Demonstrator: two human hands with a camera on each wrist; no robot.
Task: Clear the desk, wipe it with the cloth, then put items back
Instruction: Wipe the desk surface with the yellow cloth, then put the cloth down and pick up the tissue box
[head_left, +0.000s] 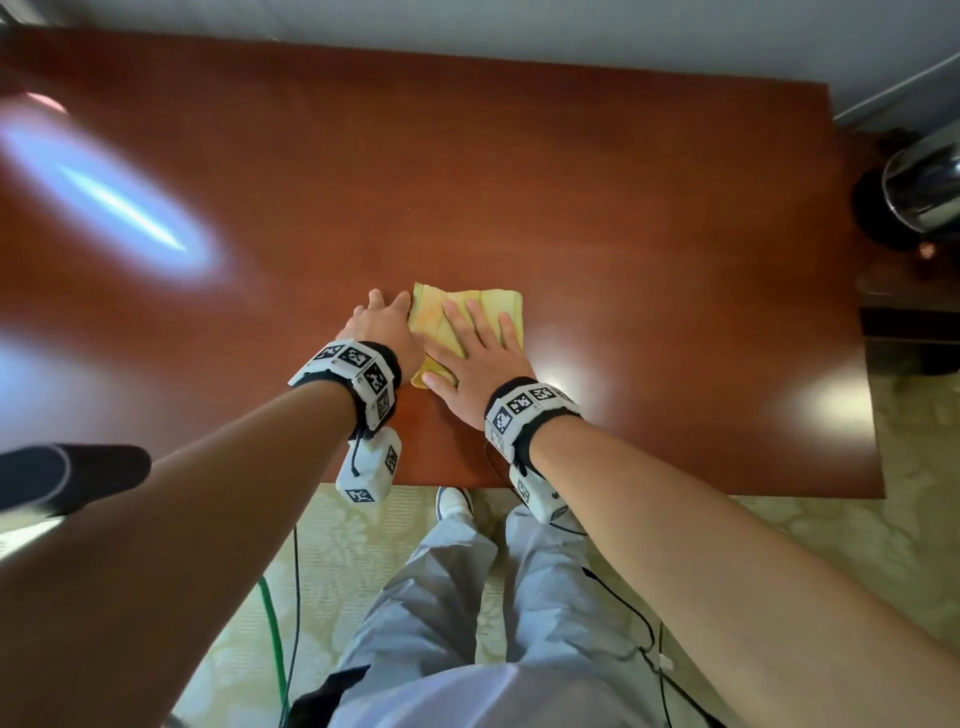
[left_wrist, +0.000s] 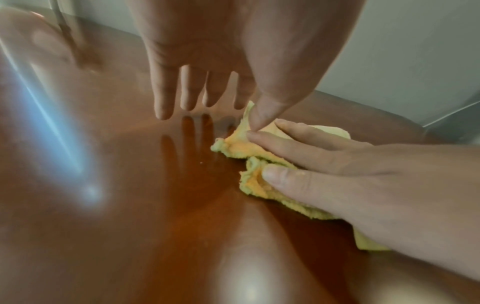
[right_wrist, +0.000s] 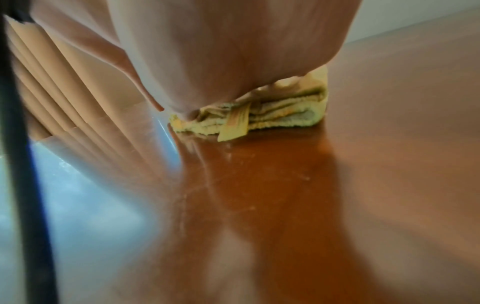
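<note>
A folded yellow cloth (head_left: 498, 301) lies on the glossy brown desk (head_left: 571, 182), near its front middle. My right hand (head_left: 480, 348) lies flat on the cloth with fingers spread and presses it down; the right wrist view shows the palm (right_wrist: 233, 51) over the cloth's folded layers (right_wrist: 285, 115). My left hand (head_left: 387, 317) is at the cloth's left edge. In the left wrist view its thumb and forefinger (left_wrist: 250, 115) pinch a raised corner of the cloth (left_wrist: 241, 146), while its other fingers point straight down at the desk. The right hand (left_wrist: 324, 170) lies beside them.
A shiny metal vessel (head_left: 924, 192) stands on a dark side stand right of the desk. A black padded object (head_left: 67, 473) juts in at the left. Cables (head_left: 280, 623) trail on the patterned floor by my legs. Window glare covers the desk's left part.
</note>
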